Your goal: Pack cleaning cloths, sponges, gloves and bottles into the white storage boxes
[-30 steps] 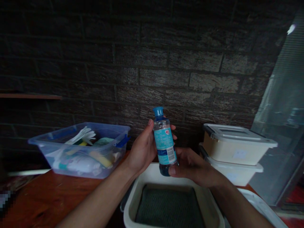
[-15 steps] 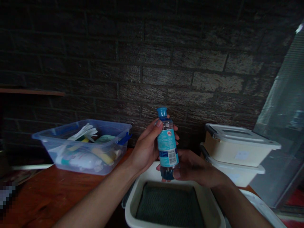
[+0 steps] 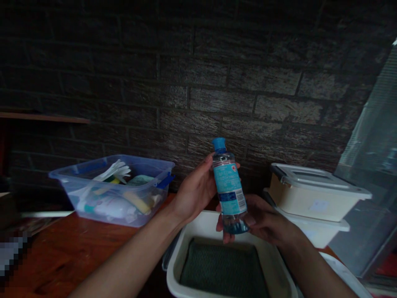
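A clear plastic bottle (image 3: 229, 188) with a blue cap and a turquoise label is held up in the middle, tilted slightly to the left. A little dark blue liquid shows at its bottom. My left hand (image 3: 198, 184) is closed round its upper part from the left and behind. Gripping the base from the right is my right hand (image 3: 260, 217), its fingertips showing under the bottle. Below the bottle stands a white tub (image 3: 175, 271), with a folded dark green textured cloth (image 3: 223, 265) lying in it.
On the wooden table (image 3: 62, 256), at left, sits a translucent blue bin (image 3: 108, 203) holding white gloves (image 3: 116, 170), a white bottle and other items. Two lidded cream boxes (image 3: 313, 194) are stacked at right. A white lid (image 3: 344, 275) lies lower right. Behind rises a dark brick wall (image 3: 198, 82).
The bottle has shifted to the right in the picture and tilts a bit more. My right fingers have moved further under its base, and the left thumb has changed place near the neck.
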`<action>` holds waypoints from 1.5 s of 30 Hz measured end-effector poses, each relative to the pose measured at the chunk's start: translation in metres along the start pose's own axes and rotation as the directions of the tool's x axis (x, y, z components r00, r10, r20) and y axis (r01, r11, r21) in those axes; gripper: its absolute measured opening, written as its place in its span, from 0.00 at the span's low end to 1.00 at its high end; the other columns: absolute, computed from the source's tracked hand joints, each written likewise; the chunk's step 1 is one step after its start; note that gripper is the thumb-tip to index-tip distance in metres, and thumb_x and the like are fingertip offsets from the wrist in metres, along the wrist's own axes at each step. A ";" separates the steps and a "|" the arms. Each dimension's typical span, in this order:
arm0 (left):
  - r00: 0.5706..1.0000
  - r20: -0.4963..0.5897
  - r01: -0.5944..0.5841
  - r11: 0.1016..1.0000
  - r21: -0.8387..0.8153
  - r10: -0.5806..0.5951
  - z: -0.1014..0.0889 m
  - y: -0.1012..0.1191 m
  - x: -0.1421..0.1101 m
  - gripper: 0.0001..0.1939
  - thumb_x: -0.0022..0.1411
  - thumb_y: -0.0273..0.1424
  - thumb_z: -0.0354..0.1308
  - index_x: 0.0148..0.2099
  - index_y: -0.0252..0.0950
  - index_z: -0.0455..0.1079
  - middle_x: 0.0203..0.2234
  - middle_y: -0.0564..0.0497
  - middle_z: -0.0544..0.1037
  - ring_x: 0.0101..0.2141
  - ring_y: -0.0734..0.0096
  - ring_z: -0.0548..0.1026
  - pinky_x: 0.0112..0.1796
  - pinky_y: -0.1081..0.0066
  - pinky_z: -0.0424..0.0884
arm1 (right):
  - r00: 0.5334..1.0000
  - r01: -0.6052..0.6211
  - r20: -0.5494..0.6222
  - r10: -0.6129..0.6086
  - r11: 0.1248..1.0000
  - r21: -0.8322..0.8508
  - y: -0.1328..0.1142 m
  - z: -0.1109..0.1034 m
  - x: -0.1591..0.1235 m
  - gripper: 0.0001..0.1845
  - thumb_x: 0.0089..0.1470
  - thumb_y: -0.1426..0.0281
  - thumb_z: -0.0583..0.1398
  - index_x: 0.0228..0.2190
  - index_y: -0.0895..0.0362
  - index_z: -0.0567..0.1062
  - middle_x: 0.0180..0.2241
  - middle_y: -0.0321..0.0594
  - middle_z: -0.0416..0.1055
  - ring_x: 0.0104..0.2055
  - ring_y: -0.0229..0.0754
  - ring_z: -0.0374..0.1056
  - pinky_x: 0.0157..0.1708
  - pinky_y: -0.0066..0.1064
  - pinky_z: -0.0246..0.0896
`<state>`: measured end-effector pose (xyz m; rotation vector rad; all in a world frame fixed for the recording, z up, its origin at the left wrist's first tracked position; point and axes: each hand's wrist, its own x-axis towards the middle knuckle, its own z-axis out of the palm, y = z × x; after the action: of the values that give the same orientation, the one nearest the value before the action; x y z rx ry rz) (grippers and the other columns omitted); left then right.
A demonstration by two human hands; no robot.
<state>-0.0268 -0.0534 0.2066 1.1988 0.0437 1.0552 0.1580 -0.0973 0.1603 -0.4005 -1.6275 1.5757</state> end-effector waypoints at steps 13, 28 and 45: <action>0.998 -0.052 -0.027 0.992 0.120 0.034 -0.002 -0.003 0.004 0.25 0.61 0.39 0.69 0.59 0.42 0.75 0.38 0.48 0.80 0.30 0.71 0.75 0.27 0.76 0.69 | 1.000 -0.005 -0.024 0.005 1.000 0.008 0.004 -0.006 0.000 0.26 0.51 0.67 0.66 0.51 0.63 0.77 0.43 0.51 0.80 0.34 0.39 0.75 0.34 0.30 0.68; 0.994 -0.055 -0.076 0.973 0.217 0.090 -0.006 -0.012 0.005 0.19 0.65 0.43 0.65 0.55 0.44 0.76 0.29 0.52 0.76 0.19 0.77 0.66 0.16 0.78 0.57 | 0.999 -0.007 -0.049 0.005 0.999 -0.035 0.004 -0.005 0.003 0.30 0.49 0.68 0.71 0.53 0.61 0.76 0.46 0.50 0.79 0.36 0.40 0.75 0.37 0.31 0.71; 0.991 -0.124 -0.024 0.968 0.251 0.057 -0.004 -0.012 0.004 0.21 0.66 0.46 0.63 0.54 0.39 0.74 0.48 0.43 0.82 0.40 0.59 0.81 0.35 0.66 0.78 | 0.986 0.000 -0.163 -0.028 0.986 -0.168 0.007 -0.001 0.008 0.24 0.47 0.66 0.75 0.45 0.61 0.79 0.38 0.42 0.80 0.33 0.37 0.74 0.34 0.28 0.71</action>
<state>-0.0190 -0.0470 0.1975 1.3595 0.2612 1.1888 0.1516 -0.0897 0.1562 -0.5921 -1.6350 1.3613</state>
